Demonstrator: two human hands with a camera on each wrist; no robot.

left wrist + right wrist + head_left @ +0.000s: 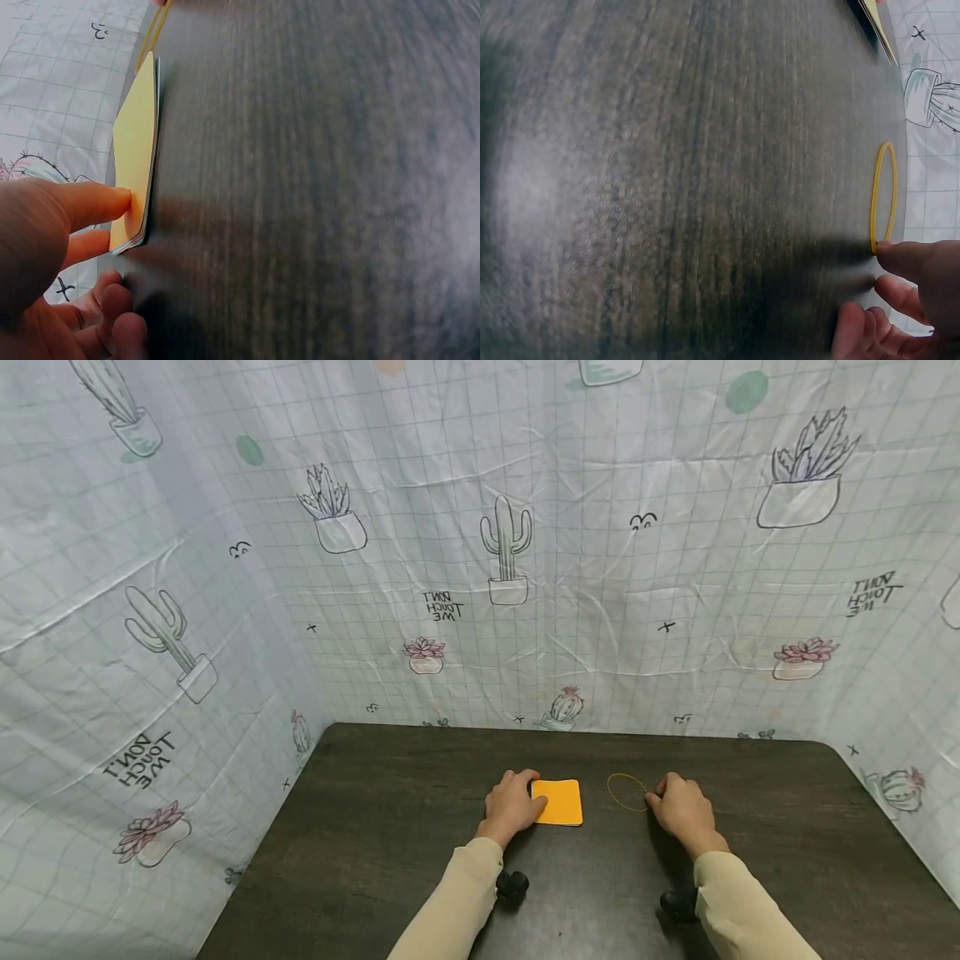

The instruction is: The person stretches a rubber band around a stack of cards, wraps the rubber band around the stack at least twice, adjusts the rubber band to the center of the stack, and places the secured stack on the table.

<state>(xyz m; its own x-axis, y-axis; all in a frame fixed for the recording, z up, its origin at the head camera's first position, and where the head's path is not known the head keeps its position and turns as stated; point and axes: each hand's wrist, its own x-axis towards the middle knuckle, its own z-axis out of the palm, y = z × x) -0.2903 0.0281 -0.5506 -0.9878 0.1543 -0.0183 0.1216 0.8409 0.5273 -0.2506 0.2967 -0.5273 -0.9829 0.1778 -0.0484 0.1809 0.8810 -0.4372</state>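
A thin stack of orange cards [557, 802] with rounded corners lies on the dark table, and my left hand [512, 803] grips its left side. In the left wrist view the thumb of that hand presses on the stack's top face [136, 142], with a finger at the edge; the other fingers curl below. To the right of the cards lies a thin yellow rubber band [627, 811] in an open loop. My right hand [684, 810] pinches the near end of the rubber band [874, 202] between thumb and forefinger, close to the tabletop.
The dark wood-grain table [390, 802] runs back to a white curtain [600, 635] printed with potted cacti, which also hangs at both sides. Black wrist devices [513, 887] sit at both sleeves.
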